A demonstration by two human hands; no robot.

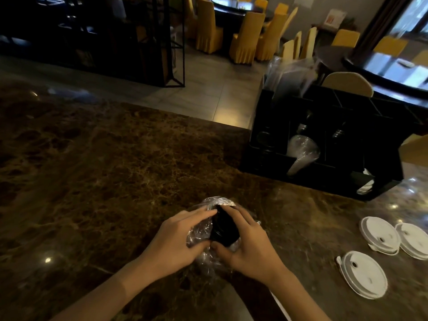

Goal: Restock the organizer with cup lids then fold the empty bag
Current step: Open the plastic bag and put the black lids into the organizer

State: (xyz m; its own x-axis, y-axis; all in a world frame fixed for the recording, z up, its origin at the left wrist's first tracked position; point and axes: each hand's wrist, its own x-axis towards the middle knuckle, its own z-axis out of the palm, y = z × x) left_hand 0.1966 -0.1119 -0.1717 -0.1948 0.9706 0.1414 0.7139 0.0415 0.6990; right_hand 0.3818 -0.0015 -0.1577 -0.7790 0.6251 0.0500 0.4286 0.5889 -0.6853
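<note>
A crumpled clear plastic bag (199, 230) lies on the brown marble counter (104, 170) with a stack of black lids (224, 229) inside it. My left hand (176, 242) grips the bag's left side. My right hand (247, 246) holds the black stack through the plastic. The black organizer (324, 140) stands at the right rear, with a sleeve of clear lids (302, 151) leaning in one front slot. Three white cup lids lie loose on the counter at the right: one (363, 274) near me and two (379, 235) (414, 243) farther back.
Clear plastic sleeves (289, 75) stick up from the organizer's top. Beyond the counter's far edge is a tiled floor with yellow-covered chairs (247, 35), dark round tables and a black metal shelf (143, 40). A tan box corner (416, 149) shows at the right.
</note>
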